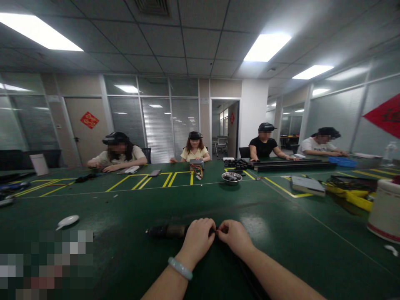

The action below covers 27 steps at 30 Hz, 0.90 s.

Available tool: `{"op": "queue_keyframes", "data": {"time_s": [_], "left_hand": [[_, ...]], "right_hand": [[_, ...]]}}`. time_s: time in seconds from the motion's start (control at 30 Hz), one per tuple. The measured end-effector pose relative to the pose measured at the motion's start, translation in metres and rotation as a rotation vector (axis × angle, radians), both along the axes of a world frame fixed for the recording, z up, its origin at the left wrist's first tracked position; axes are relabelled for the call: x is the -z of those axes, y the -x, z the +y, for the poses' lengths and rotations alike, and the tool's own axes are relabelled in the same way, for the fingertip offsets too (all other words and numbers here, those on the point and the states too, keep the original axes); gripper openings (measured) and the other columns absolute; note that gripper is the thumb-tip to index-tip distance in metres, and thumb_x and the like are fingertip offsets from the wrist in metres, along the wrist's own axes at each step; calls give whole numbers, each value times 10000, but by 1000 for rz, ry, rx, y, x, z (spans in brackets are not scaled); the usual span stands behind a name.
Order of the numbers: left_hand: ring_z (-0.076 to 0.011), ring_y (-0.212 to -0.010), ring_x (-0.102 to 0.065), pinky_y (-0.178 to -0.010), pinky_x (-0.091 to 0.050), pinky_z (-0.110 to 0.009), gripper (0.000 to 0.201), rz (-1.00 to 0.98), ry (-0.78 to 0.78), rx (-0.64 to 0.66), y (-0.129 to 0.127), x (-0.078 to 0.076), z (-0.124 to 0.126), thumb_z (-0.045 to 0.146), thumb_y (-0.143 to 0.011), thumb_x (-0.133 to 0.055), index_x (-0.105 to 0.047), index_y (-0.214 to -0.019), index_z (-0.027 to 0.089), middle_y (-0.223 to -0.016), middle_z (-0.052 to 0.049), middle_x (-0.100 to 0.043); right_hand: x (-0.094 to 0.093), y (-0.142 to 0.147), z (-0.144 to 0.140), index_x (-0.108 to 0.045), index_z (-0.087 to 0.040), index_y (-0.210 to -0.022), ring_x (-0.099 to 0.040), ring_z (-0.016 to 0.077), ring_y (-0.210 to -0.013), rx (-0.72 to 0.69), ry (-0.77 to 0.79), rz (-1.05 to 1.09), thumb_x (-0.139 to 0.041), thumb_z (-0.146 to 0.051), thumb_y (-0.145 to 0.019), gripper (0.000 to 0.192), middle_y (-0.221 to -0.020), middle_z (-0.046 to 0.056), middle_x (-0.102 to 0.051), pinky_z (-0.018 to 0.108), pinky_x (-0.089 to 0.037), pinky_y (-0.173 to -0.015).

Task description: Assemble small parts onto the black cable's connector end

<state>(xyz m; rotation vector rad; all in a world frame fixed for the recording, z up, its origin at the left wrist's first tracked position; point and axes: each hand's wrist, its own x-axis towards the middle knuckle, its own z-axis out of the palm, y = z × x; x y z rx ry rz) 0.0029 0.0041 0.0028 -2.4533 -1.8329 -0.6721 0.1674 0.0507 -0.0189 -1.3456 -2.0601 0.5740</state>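
Observation:
A dark cylindrical tool (175, 231) lies across the green table in front of me, its narrow, pale-tipped end pointing left. My left hand (200, 235) is closed over its right part and hides that end. Right beside it, my right hand (235, 238) pinches with thumb and forefinger at the tool's right end. What sits in that pinch is too small and covered to name. A dark cord (246, 277) runs below my right forearm toward the near edge.
A white spoon-like object (68, 222) lies to the left. Farther off are a metal bowl (231, 178), a boxy device with wires (196, 165), a flat grey box (308, 186) and yellow trays (359, 201). A white container (385, 210) stands right. Several people sit across the table.

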Motion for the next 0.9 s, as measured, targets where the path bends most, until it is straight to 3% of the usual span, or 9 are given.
{"op": "queue_keyframes", "data": {"time_s": [0.9], "left_hand": [[-188, -942, -553, -836, -366, -309, 111, -6, -5, 8, 1, 2, 2, 197, -846, -556, -600, -940, 236, -969, -2, -635]], "right_hand": [[5, 0, 4, -720, -189, -744, -617, 140, -630, -17, 1, 29, -626, -268, -756, 123, -697, 13, -709, 214, -363, -556]]}}
